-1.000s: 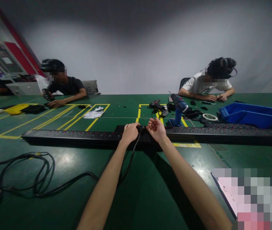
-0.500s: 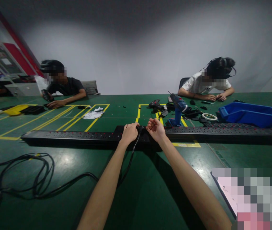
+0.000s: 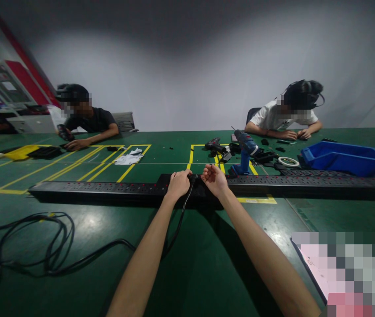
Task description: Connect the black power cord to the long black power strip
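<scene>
A long black power strip (image 3: 101, 189) lies across the green table, lined with sockets and small red marks. My left hand (image 3: 178, 185) is laid over its raised middle, back of the hand up and fingers bent onto the housing. Right beside its fingertips a black plug (image 3: 194, 178) sits in the middle section, and its black cable (image 3: 181, 215) runs down toward me. On the plug's other side is my right hand (image 3: 214, 178), palm turned inward with loosely curled fingers. Nothing shows in that hand, and it looks apart from the plug.
Coiled black cable (image 3: 62, 237) lies at left. Beyond the strip stand a blue cordless drill (image 3: 245, 149), a roll of tape (image 3: 288, 162) and a blue bin (image 3: 346, 158). Plastic bags (image 3: 130, 157) lie across the table. Two people sit opposite; a partly blurred pink sheet (image 3: 313, 264) is at right.
</scene>
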`<state>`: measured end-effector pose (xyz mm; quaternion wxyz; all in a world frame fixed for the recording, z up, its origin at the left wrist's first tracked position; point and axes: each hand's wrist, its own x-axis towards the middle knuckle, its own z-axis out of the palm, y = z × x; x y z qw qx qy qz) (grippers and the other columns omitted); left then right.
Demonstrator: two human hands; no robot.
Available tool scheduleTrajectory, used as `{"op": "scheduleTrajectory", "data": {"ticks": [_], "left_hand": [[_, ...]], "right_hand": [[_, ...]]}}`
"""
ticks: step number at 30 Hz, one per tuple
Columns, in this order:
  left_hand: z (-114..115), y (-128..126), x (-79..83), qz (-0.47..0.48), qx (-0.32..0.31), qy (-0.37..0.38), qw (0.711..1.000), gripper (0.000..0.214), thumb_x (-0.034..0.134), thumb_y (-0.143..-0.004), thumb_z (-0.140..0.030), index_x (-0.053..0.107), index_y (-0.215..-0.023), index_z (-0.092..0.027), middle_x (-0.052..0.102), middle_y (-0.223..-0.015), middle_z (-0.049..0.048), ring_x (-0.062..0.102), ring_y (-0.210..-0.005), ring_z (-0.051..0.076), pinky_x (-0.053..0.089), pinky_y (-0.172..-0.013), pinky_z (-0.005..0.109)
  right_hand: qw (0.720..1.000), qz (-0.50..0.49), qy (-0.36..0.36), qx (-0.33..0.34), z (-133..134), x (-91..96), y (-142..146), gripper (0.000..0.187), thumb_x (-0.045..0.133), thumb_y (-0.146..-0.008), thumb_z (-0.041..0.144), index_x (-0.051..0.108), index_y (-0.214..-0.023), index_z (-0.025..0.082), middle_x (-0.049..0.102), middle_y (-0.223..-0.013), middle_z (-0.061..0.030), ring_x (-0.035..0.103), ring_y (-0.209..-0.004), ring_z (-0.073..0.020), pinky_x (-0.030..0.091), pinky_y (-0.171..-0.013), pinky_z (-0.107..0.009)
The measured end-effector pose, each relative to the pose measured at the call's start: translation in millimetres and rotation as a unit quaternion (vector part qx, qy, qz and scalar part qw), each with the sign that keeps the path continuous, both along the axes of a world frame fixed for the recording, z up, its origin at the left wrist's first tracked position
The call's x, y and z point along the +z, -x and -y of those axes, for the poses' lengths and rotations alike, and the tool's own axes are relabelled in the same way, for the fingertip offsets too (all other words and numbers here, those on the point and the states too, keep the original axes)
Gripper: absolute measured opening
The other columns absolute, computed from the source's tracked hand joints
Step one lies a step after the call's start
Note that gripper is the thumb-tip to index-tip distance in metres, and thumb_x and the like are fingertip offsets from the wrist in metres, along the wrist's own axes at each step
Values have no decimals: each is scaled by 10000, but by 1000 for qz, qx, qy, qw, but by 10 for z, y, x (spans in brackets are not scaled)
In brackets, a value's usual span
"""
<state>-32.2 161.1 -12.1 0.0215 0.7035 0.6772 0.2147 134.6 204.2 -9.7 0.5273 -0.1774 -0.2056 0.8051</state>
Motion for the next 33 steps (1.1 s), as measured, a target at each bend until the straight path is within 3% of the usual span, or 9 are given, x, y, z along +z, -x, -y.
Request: {"op": "scheduleTrajectory", "data": {"ticks": [33], "left_hand": [[-10, -1, -5, 0, -1, -6, 1000, 339, 349, -919, -132, 604, -1104, -257, 683, -1156, 45, 582, -1110, 234, 345, -1062, 431]], "right_hand": [[1000, 2, -18, 8, -3, -13, 6, 151, 500, -896, 195, 631, -827, 171, 626, -629, -12, 565, -536, -110, 491, -535, -225]]}}
